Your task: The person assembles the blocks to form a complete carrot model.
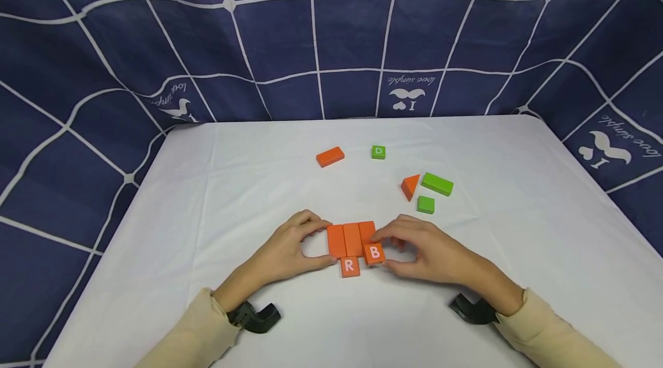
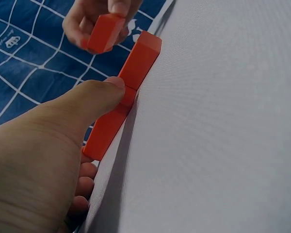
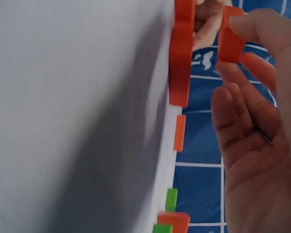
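On the white tablecloth [image 1: 414, 322], three plain orange oblongs [image 1: 352, 238] lie side by side, the left hand [image 1: 285, 250] pinching the leftmost. Raised at the row's near right corner, the right hand [image 1: 437, 253] pinches a square orange block [image 1: 374, 254] with a bold white B.

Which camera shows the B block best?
The head view: the B block shows its letter clearly, pinched in the right hand. Both wrist views show it held, but only plain orange faces, no letter; in the right wrist view that hand partly covers it.
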Action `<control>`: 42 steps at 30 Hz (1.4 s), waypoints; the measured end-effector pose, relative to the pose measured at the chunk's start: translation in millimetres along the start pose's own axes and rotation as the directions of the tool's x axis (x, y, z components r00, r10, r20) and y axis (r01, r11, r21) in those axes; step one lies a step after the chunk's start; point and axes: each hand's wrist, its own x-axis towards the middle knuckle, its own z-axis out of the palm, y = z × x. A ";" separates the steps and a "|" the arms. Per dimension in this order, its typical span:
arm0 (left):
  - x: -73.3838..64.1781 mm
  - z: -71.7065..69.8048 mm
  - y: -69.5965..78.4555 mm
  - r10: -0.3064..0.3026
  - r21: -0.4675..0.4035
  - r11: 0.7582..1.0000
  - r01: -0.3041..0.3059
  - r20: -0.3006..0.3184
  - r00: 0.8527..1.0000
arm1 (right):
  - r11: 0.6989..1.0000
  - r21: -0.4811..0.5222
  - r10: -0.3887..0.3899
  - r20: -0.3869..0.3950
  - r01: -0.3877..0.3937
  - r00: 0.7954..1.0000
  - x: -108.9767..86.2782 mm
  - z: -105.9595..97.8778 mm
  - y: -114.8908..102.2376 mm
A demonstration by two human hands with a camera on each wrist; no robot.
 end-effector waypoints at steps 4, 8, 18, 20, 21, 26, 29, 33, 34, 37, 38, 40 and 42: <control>0.0 0.4 -0.4 -0.008 -0.004 1.000 0.008 0.001 1.000 | 0.997 0.007 -0.073 0.026 0.073 0.997 -2.2 4.2 1.4; 0.0 0.0 -0.2 -0.007 0.001 1.000 0.007 -0.003 1.000 | 0.993 -0.015 -0.118 0.046 0.118 0.992 -3.6 7.9 4.2; -0.4 0.1 0.6 -0.012 0.001 1.000 0.012 -0.002 1.000 | 0.986 -0.079 -0.142 0.039 0.144 0.989 -5.3 16.0 7.6; -0.9 0.2 0.5 -0.007 0.004 1.000 0.007 -0.008 1.000 | 0.988 -0.073 -0.133 0.039 0.135 0.990 -5.0 17.2 7.5; -1.0 0.1 0.6 -0.003 0.005 1.000 0.003 -0.011 1.000 | 0.989 -0.072 -0.127 0.040 0.130 0.991 -4.9 17.8 7.3; -0.6 0.5 0.2 0.007 0.008 1.000 -0.007 -0.019 1.000 | 0.992 -0.067 -0.102 0.034 0.104 0.994 -4.5 20.3 7.4; -0.1 0.7 -0.2 0.000 0.008 1.000 0.001 -0.013 1.000 | 0.994 -0.055 -0.095 0.033 0.096 0.995 -4.3 21.1 8.2; 0.3 1.4 -0.8 -0.010 0.008 1.000 0.010 -0.005 1.000 | 0.995 -0.027 -0.097 0.033 0.098 0.995 -4.3 22.7 10.0; 0.2 1.4 -0.8 -0.011 0.007 1.000 0.011 -0.004 1.000 | 0.995 -0.020 -0.099 0.032 0.100 0.995 -4.2 23.1 10.4; 0.3 1.4 -1.0 -0.011 0.007 1.000 0.011 -0.007 1.000 | 0.996 -0.002 -0.092 0.029 0.092 0.995 -4.0 23.8 10.9; 0.3 1.4 -1.0 -0.009 0.008 1.000 0.010 -0.008 1.000 | 0.996 0.005 -0.093 0.028 0.092 0.995 -4.0 24.2 11.1; 0.4 1.4 -1.4 -0.004 0.007 1.000 0.004 -0.011 1.000 | 0.996 0.017 -0.090 0.028 0.090 0.996 -4.0 24.7 11.6; 0.6 1.3 -1.5 0.004 0.005 1.000 -0.004 -0.012 1.000 | 0.996 0.025 -0.083 0.031 0.082 0.996 -4.3 25.3 12.0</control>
